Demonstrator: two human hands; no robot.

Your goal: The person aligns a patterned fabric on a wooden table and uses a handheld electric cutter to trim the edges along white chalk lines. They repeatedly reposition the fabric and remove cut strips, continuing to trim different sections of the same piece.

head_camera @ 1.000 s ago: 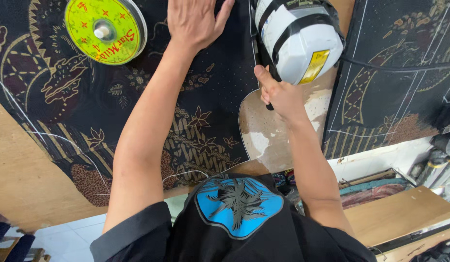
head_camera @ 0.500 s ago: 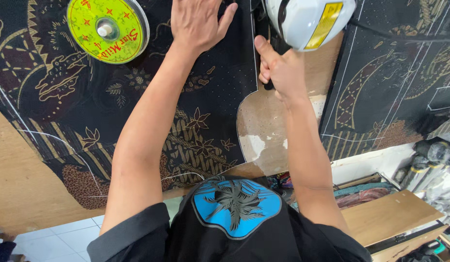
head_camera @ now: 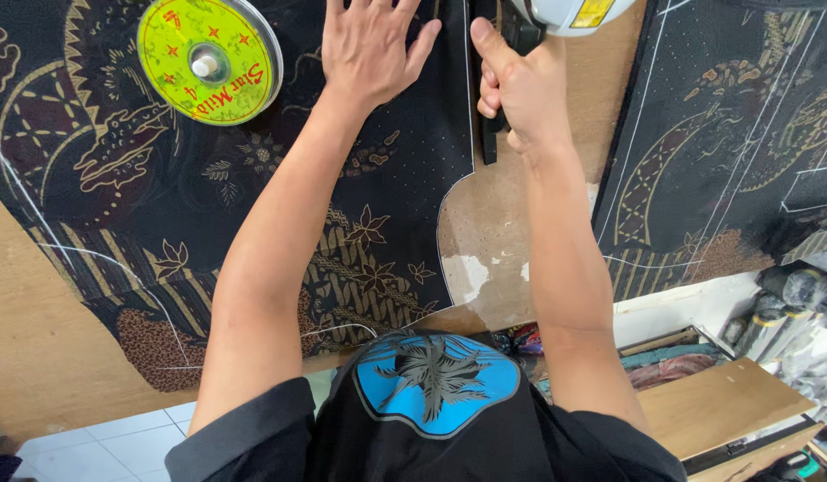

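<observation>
Head view looks down on a wooden cutting table (head_camera: 48, 357) spread with dark patterned fabric (head_camera: 164, 223) marked in white chalk lines. The left hand (head_camera: 371, 45) lies flat and open on the cloth, fingers spread, pressing it down just beside the cut edge. The right hand (head_camera: 519, 89) is closed around the black handle of an electric cloth cutter (head_camera: 565, 11), whose white body sits at the top edge of the frame; most of the machine is cropped out, so the blade itself cannot be seen.

To cut well here, I judge that the flat hand should keep the layers from creeping while staying clear of the blade's line, and the cutter should follow the chalk line at a steady pace with its base flat on the table.

A second piece of dark fabric (head_camera: 744, 152) lies to the right, apart from the first, with bare board between the 2.

1 round tin (head_camera: 210, 59) rests on the cloth at upper left: its lid is yellow-green with red print and a small silver knob at its centre. A yellow label shows on the cutter's white housing.
</observation>
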